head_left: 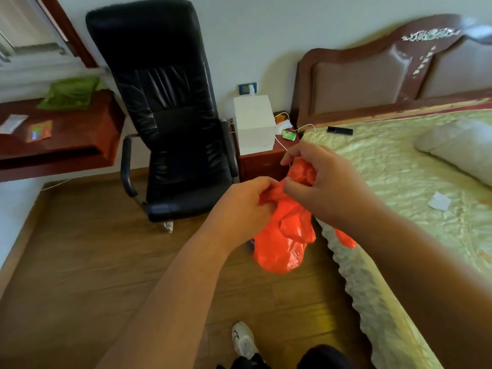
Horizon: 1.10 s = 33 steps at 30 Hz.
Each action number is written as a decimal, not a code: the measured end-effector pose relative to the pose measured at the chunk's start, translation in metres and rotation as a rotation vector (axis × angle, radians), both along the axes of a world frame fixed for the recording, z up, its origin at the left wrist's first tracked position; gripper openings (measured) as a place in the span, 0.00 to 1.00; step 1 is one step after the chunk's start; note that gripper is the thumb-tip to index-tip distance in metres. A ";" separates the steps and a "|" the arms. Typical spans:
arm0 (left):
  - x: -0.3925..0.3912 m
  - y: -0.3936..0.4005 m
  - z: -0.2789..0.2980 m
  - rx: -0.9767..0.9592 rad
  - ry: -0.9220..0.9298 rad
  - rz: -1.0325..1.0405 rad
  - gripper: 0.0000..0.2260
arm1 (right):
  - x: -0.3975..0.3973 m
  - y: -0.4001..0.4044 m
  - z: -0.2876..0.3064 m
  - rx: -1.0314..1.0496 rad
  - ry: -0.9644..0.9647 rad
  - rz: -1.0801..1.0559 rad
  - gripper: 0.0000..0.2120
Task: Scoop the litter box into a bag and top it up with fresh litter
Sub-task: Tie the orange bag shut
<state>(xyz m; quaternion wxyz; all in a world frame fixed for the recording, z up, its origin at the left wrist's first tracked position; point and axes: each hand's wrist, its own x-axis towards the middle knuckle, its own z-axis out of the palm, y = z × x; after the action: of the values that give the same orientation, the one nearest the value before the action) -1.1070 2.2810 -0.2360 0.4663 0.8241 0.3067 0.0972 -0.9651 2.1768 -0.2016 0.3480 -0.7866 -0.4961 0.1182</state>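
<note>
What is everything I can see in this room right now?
bag: one, orange plastic, hanging between both hands above the floor
chair: one, black, against the wall
desk: one, red-brown, at the left; a green bag and small packets lie on it
white box: one, on the nightstand
nightstand: one, red-brown, between chair and bed
bed: one, pale green quilted cover, at the right
headboard: one, brown wood with padded panel
pillow: one, pale, on the bed
black gadget: one, at the bed's head end
shoe: one, white, on the wood floor
left hand: grips the bag's top
right hand: grips the bag's top
</note>
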 end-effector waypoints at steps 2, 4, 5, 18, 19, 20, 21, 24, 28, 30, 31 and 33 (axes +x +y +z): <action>0.007 0.015 -0.005 -0.031 -0.010 -0.042 0.16 | 0.004 0.013 -0.007 0.039 0.022 -0.063 0.12; 0.013 0.027 -0.012 -0.046 -0.023 -0.077 0.20 | 0.010 0.025 -0.013 0.067 0.042 -0.115 0.09; 0.017 0.033 -0.014 -0.048 -0.020 -0.090 0.22 | 0.014 0.031 -0.015 0.062 0.043 -0.125 0.08; 0.116 0.108 -0.038 -0.133 0.062 -0.051 0.28 | 0.111 0.123 -0.063 0.013 0.190 -0.078 0.09; 0.128 0.114 -0.042 -0.118 0.063 -0.002 0.25 | 0.122 0.132 -0.069 0.003 0.214 -0.073 0.09; 0.139 0.120 -0.049 -0.108 0.053 0.046 0.21 | 0.133 0.142 -0.074 -0.004 0.228 -0.072 0.11; 0.151 0.126 -0.056 -0.102 0.053 0.083 0.18 | 0.144 0.151 -0.080 -0.014 0.235 -0.072 0.12; 0.183 0.148 -0.083 -0.064 0.081 0.141 0.11 | 0.175 0.180 -0.102 -0.085 0.258 -0.061 0.20; 0.211 0.182 -0.131 -0.039 0.103 0.227 0.08 | 0.211 0.217 -0.139 -0.321 0.038 0.015 0.19; 0.220 0.199 -0.159 -0.077 0.120 0.257 0.11 | 0.224 0.232 -0.161 -0.439 -0.044 0.046 0.21; 0.224 0.207 -0.174 -0.092 0.126 0.255 0.13 | 0.229 0.239 -0.173 -0.466 -0.030 0.072 0.21; 0.229 0.220 -0.207 -0.114 0.130 0.248 0.15 | 0.234 0.252 -0.199 -0.481 0.070 0.121 0.19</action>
<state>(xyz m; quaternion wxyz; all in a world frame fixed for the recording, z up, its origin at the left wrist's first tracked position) -0.8783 2.5007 -0.4433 0.4760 0.7566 0.4407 0.0828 -0.7307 2.4289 -0.4011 0.1600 -0.8110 -0.4878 0.2805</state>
